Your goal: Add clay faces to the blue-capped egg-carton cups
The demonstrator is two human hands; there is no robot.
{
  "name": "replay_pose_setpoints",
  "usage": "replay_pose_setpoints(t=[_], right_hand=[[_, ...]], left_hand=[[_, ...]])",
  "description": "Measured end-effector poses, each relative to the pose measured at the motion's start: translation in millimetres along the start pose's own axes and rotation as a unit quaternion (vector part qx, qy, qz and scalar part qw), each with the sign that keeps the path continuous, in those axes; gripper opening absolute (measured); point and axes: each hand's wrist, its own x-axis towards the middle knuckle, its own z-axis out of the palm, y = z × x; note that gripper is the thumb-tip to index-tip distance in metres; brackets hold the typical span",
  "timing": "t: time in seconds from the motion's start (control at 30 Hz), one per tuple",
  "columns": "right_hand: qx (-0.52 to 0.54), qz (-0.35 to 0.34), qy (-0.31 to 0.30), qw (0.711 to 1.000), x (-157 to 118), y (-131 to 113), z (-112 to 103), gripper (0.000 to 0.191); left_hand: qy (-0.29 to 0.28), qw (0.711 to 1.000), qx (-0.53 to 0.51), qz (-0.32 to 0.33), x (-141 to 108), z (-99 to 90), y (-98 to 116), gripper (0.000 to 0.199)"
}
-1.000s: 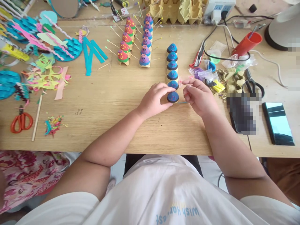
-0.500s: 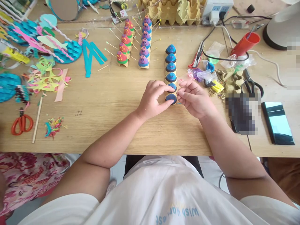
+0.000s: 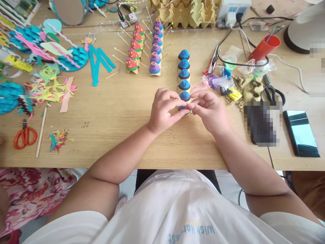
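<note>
A row of blue domes [image 3: 183,73] with dark rims stands on an egg-carton strip in front of me, several of them bearing small faces. Over the nearest dome, the fingertips of my left hand [image 3: 165,110] and my right hand [image 3: 209,110] come together. My left thumb and forefinger are pinched, and so are my right thumb and fingers. Anything between them is too small to make out. That nearest dome is mostly hidden by my fingers. Beyond lie a row of purple-and-blue domes [image 3: 155,57] and a row of red-and-green domes [image 3: 132,54], with pins sticking out.
Right of the blue row are a red utility knife [image 3: 212,64], bagged coloured clay [image 3: 215,81], black-handled scissors [image 3: 271,90], a tilted red cup [image 3: 266,47] and a phone [image 3: 301,133]. Orange scissors [image 3: 24,135], a stick [image 3: 41,132] and paper scraps [image 3: 52,88] lie left.
My left hand has gone from resting around the nearest blue domes to a pinch. My right hand has moved left and slightly down, so the fingertips now meet.
</note>
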Motion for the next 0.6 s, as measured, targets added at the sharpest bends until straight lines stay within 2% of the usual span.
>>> replay_pose_setpoints(t=[0.17,0.37,0.47,0.6], right_hand=[[-0.029,-0.012,0.014,0.999,-6.4,-2.7,6.1,0.046],[-0.003,-0.021,0.012,1.000,-4.5,-2.5,5.3,0.047],[0.005,0.012,-0.004,1.000,-1.4,-1.8,1.6,0.048],[0.003,0.059,-0.061,0.996,0.2,-1.3,-1.5,0.048]], left_hand=[[0.009,1.000,-0.011,0.004,-0.5,1.0,-0.2,0.023],[0.022,0.999,-0.028,0.018,-1.1,-0.1,-0.9,0.018],[0.030,0.999,-0.011,0.017,-0.8,-1.7,0.0,0.020],[0.042,0.999,0.006,0.019,-0.2,-2.8,1.2,0.023]])
